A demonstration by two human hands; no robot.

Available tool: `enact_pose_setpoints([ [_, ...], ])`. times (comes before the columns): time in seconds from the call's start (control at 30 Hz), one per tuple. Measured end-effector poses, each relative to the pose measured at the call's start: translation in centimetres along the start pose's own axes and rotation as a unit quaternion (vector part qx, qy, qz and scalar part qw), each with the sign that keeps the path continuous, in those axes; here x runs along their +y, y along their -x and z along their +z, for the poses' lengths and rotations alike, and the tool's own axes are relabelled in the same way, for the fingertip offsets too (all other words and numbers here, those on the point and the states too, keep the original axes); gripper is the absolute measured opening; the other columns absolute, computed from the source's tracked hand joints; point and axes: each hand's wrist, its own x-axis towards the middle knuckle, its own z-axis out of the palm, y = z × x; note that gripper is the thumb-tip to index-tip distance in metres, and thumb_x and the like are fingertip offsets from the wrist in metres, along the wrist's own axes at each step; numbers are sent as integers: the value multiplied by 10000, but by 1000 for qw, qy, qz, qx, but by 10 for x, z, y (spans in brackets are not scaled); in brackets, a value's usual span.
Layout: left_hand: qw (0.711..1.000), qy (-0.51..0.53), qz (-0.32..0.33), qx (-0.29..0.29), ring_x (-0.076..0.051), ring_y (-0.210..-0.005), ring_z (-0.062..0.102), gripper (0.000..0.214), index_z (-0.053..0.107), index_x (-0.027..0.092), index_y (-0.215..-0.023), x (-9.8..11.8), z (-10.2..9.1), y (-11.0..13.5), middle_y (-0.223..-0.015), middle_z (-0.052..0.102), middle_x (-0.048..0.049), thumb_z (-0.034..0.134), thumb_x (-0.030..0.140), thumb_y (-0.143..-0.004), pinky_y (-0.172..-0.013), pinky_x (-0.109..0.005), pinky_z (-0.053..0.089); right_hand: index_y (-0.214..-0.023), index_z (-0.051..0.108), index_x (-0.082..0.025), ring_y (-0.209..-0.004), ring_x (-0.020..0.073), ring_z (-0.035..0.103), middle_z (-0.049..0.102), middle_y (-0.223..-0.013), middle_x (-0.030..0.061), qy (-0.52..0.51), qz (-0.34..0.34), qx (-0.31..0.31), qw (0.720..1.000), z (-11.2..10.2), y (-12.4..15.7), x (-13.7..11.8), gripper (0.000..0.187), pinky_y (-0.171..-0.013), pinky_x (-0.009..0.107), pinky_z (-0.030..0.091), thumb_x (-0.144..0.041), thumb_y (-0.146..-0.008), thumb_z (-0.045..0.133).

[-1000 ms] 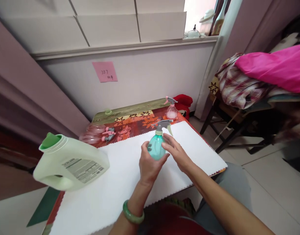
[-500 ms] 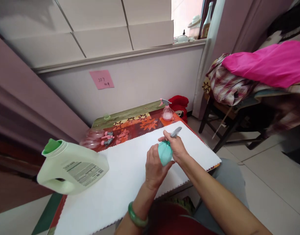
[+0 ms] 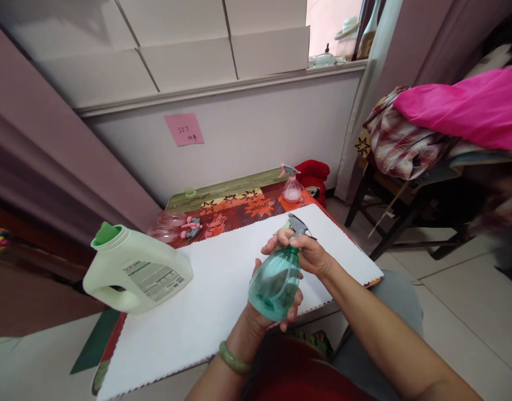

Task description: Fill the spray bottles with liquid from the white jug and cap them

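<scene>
raised off the white table cover (image 3: 214, 312), teal spray bottle (image 3: 274, 284) gripped in left hand (image 3: 256, 324), right hand (image 3: 311, 254) clasping its top.

The right hand (image 3: 312, 255) hides most of the spray head (image 3: 298, 224).
</scene>
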Motion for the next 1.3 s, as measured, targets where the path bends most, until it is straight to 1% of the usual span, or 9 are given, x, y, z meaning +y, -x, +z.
enact_pose_setpoints([
  [0.13, 993, -75, 29, 89, -298, -686, 687, 996, 637, 134, -1215, -1, 3, 16, -970, 692, -193, 417, 941, -674, -489, -371, 518, -873, 711, -168, -997, 279, 707, 773, -1012, 117, 82, 78, 50, 992, 0, 6, -2, 406, -932, 409, 500, -536, -712, 773],
  [0.27, 952, -166, 111, 233, -314, -857, 681, 805, 668, 142, -1147, -5, 11, 25, -1073, 688, -199, 565, 818, -724, -687, -438, 550, -951, 759, -143, -787, 212, 718, 776, -896, 110, 161, 160, 173, 958, -9, 7, 9, 613, -778, 318, 524, -719, -762, 670],
  [0.4, 892, -247, 219, 310, -274, -928, 658, 660, 617, 200, -1213, -8, 12, 24, -1085, 686, -137, 720, 638, -731, -817, -409, 517, -768, 733, -142, -561, 126, 591, 670, -626, 10, 190, 122, 307, 924, -11, 2, 26, 560, -606, 248, 455, -694, -682, 762],
  [0.5, 861, -306, 244, 323, -248, -923, 652, 672, 572, 215, -1244, -7, 7, 25, -1073, 686, -105, 787, 552, -703, -837, -389, 500, -642, 690, -144, -500, 92, 480, 562, -525, -42, 252, 37, 345, 904, -4, 0, 29, 474, -558, 237, 393, -597, -646, 831],
  [0.57, 851, -339, 242, 321, -245, -916, 651, 696, 553, 214, -1261, -5, 3, 28, -1074, 686, -102, 798, 538, -695, -841, -390, 496, -644, 705, -143, -549, 113, 527, 596, -555, -24, 275, -2, 322, 906, 2, 1, 24, 418, -615, 259, 431, -542, -660, 829],
  [0.73, 841, -382, 238, 300, -248, -926, 639, 698, 530, 214, -1276, 0, 0, 33, -1078, 676, -95, 785, 540, -714, -851, -384, 482, -918, 780, -158, -844, 221, 678, 754, -844, 66, 251, 1, 259, 933, 12, 1, 12, 402, -845, 354, 492, -512, -729, 750],
  [0.9, 802, -451, 238, 310, -243, -978, 606, 685, 530, 224, -1258, 6, 3, 33, -1095, 648, -72, 802, 520, -704, -883, -360, 454, -841, 737, -161, -721, 172, 599, 708, -774, 19, 308, -46, 344, 886, 11, -5, 16, 410, -687, 298, 463, -458, -601, 887],
  [1.13, 821, -430, 194, 322, -282, -1036, 631, 719, 521, 227, -1286, 13, -1, 48, -1147, 666, -100, 796, 543, -701, -940, -410, 457, -967, 757, -177, -761, 160, 663, 751, -909, 40, 150, -59, 376, 912, -3, -16, 5, 470, -682, 266, 539, -372, -573, 923],
  [1.3, 791, -500, 153, 319, -279, -1073, 624, 718, 563, 217, -1299, 30, -1, 71, -1170, 670, -108, 834, 457, -679, -963, -425, 463, -901, 715, -200, -716, 103, 688, 763, -923, 23, 41, -185, 477, 858, -41, -27, -28, 171, -619, 181, 570, -329, -809, 780],
])
